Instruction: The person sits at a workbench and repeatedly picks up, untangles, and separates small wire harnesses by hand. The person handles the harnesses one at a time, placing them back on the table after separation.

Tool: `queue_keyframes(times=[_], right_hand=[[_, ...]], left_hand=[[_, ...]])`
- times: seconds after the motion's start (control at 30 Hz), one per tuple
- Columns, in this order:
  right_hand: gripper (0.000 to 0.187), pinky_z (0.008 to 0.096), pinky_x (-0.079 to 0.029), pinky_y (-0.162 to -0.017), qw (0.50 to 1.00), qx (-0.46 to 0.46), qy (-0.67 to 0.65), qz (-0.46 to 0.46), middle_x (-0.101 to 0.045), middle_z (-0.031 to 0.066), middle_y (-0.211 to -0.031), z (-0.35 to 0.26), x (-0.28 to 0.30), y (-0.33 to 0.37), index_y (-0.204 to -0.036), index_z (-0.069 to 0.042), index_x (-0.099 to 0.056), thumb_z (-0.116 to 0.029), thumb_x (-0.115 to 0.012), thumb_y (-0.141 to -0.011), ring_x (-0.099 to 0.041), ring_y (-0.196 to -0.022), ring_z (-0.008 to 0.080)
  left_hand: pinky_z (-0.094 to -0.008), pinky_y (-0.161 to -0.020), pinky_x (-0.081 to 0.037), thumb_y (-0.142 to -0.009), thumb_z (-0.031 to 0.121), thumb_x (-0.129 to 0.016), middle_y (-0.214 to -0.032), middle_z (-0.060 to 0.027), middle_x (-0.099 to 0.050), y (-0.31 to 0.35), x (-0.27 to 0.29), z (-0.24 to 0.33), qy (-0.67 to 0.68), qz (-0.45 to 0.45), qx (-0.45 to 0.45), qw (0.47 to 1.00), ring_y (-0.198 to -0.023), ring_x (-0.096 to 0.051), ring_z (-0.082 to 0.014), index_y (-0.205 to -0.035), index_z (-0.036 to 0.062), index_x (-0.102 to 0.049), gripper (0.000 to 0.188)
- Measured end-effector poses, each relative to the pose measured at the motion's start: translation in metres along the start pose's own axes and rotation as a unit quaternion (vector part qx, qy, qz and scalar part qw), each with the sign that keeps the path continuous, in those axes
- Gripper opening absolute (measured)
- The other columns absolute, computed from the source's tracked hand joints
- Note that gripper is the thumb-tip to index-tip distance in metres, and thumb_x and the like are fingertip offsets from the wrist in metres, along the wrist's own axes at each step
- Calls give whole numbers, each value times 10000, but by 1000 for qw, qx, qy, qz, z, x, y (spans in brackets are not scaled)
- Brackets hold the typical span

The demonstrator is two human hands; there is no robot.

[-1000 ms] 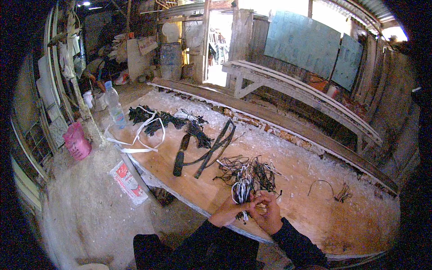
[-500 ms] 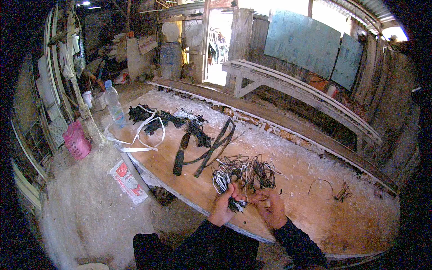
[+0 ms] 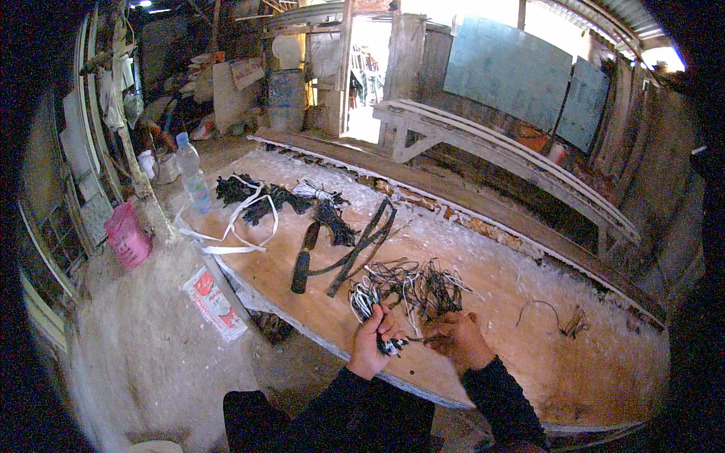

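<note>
My left hand [image 3: 370,349] is closed round a bundle of black and white cords [image 3: 364,299], whose loops stick out above the fist and whose ends show below it. Just to the right, my right hand [image 3: 462,341] is closed, its fingertips pinching a thin dark cord that runs toward the bundle. Beyond both hands lies a loose tangle of black and white cords [image 3: 427,288] on the wooden tabletop [image 3: 544,362]. Farther left rest a dark flat strap [image 3: 361,253] and a dark-handled tool [image 3: 301,270].
Dark cord bundles [image 3: 281,201], a white strip [image 3: 240,248] and a plastic bottle [image 3: 193,175] occupy the table's far left. A few cord scraps [image 3: 575,323] lie at right. A pink bag [image 3: 127,235] and a printed sack [image 3: 214,303] are on the floor. Behind stands a long bench [image 3: 513,162].
My right hand has turned and shifted slightly right, with its back now more toward me. The left hand and its cord bundle have moved slightly left.
</note>
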State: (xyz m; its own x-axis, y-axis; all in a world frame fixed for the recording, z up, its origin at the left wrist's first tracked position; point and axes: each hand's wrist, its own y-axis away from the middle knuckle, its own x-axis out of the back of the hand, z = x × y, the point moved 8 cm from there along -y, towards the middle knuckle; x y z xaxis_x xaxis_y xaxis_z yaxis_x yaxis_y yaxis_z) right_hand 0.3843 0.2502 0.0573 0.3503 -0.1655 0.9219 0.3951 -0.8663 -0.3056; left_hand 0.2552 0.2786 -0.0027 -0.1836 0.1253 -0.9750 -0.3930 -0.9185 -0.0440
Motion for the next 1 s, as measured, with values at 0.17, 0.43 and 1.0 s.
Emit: queue_keyframes(times=[0.17,0.43,1.0], right_hand=[[157,377,-460,-611,998,48,43,15,-615,82,-836,-21,14,-4,-755,-146,-636,-113,-669,-605,-585,-755,284],[110,307,-446,-578,956,-42,-157,243,-569,96,-759,-5,62,10,-772,-60,-585,-22,-645,-688,-559,-675,239],[207,348,-515,-705,975,184,-27,121,-604,121,-956,-60,28,13,-900,-73,-599,-28,-603,-698,-608,-861,283]], left_hand=[[-259,-575,-356,-893,313,-465,-566,49,-327,0,-2,0,-3,16,5,1000,-480,-319,-65,-843,121,-502,202],[-244,-571,-362,-892,302,-483,-577,53,-336,2,-3,-14,-58,26,84,994,-482,-329,-63,-801,124,-453,202],[-199,-513,-367,-836,283,-590,-722,46,-495,16,-24,-22,-352,23,152,923,-604,-427,-59,-995,86,-547,256]])
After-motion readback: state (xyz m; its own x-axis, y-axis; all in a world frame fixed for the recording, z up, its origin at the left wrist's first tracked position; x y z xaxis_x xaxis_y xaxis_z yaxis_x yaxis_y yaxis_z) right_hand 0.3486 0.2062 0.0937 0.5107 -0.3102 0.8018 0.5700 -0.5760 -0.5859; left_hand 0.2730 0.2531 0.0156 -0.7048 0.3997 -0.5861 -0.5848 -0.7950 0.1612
